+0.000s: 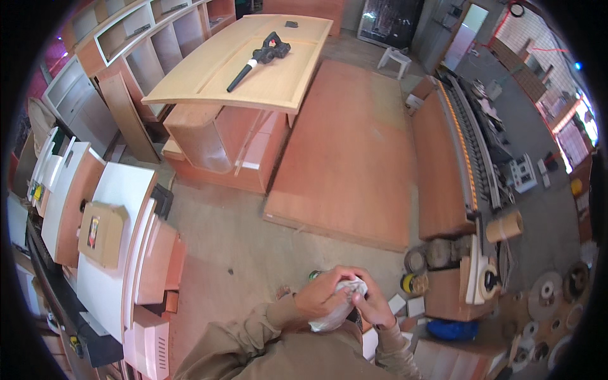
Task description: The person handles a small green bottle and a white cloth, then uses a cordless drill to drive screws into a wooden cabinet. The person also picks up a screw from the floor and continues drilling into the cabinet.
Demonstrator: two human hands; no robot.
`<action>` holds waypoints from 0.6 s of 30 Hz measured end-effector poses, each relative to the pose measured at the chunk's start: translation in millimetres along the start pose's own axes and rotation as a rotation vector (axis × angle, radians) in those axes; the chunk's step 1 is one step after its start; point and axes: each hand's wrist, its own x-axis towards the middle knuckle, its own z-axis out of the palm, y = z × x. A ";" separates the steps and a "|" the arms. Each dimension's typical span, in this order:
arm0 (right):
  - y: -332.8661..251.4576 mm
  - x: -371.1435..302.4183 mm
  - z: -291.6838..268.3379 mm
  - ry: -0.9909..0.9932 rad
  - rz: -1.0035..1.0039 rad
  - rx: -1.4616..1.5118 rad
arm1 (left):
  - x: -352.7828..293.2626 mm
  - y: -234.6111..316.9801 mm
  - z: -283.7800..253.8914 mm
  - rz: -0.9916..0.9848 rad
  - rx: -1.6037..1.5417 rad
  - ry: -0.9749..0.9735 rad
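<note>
Close to my body, at the lower middle, both hands are closed around a crumpled whitish bundle (pixel 334 314). It looks thin and soft; I cannot tell whether it is plastic or cloth. My left hand (pixel 318 294) grips it from the left, fingers curled over its top. From the other side my right hand (pixel 376 302) pinches it with thumb and fingers. Part of the bundle hangs down below my left palm, and its inside is hidden.
A black handheld blower (pixel 260 58) rests on a pale wooden door panel (pixel 209 75) at the back. Beyond my hands, a large brown board stack (pixel 345 152) lies low. White panels (pixel 120 190) with a cardboard box (pixel 102 233) stand left. A long edging machine (pixel 475 152) runs along the right.
</note>
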 end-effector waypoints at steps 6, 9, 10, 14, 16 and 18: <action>63.0 164.9 -105.8 0.150 0.082 0.367 | 188.8 -83.4 -68.2 -0.071 0.083 0.000; 76.1 274.5 -186.0 0.114 0.051 0.293 | 296.2 -116.6 -99.5 -0.045 0.138 0.112; 71.8 310.7 -218.4 0.075 0.090 0.247 | 334.4 -122.0 -112.0 -0.084 0.178 0.133; 19.2 436.1 -343.3 -0.029 0.099 0.120 | 482.3 -112.6 -159.5 -0.093 0.269 0.158; -14.8 493.9 -397.1 -0.105 0.091 0.075 | 540.8 -98.6 -176.9 -0.088 0.270 0.179; -45.3 546.4 -440.2 -0.197 0.114 0.014 | 595.7 -91.3 -196.7 -0.121 0.258 0.199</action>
